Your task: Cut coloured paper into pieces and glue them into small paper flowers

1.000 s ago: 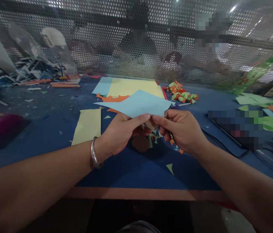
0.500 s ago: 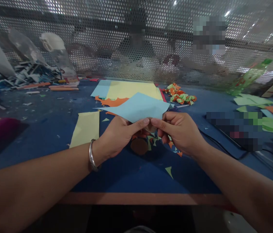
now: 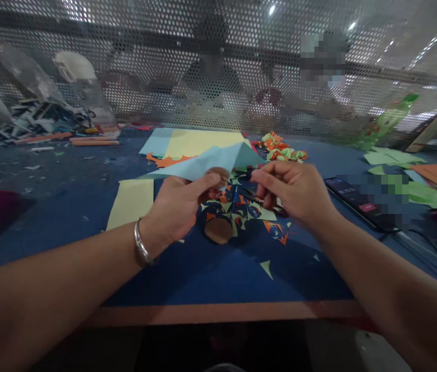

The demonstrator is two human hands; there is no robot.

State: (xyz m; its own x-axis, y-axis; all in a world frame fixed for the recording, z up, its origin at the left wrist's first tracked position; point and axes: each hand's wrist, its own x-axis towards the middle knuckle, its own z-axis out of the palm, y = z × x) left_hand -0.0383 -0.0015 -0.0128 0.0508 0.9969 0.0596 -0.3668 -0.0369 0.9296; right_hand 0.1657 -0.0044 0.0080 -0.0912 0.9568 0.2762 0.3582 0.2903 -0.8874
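Note:
My left hand (image 3: 174, 206), with a silver bangle at its wrist, pinches a sheet of light-blue paper (image 3: 198, 161) together with a small brown disc (image 3: 220, 176) under the thumb. The sheet is creased and tilts up over the table. To its right, apart from the paper, my right hand (image 3: 290, 186) has its fingers curled and thumb pressed to them; whether anything is between them is hidden. Below the hands lie a second brown disc (image 3: 219, 230) and several orange and pale-green paper scraps (image 3: 274, 227). Something dark, blurred, lies beneath the right fingers.
Stacked yellow and blue sheets (image 3: 202, 139) lie behind, next to crumpled orange and green paper pieces (image 3: 280, 147). A pale-yellow sheet (image 3: 131, 204) is at left, a phone (image 3: 358, 201) with cables at right. Bottles (image 3: 86, 93) stand before a perforated metal screen (image 3: 144, 67).
My right hand has let go of the blue paper and moved slightly up, apart from my left hand. The paper has tilted and creased; the disc has risen with my left thumb.

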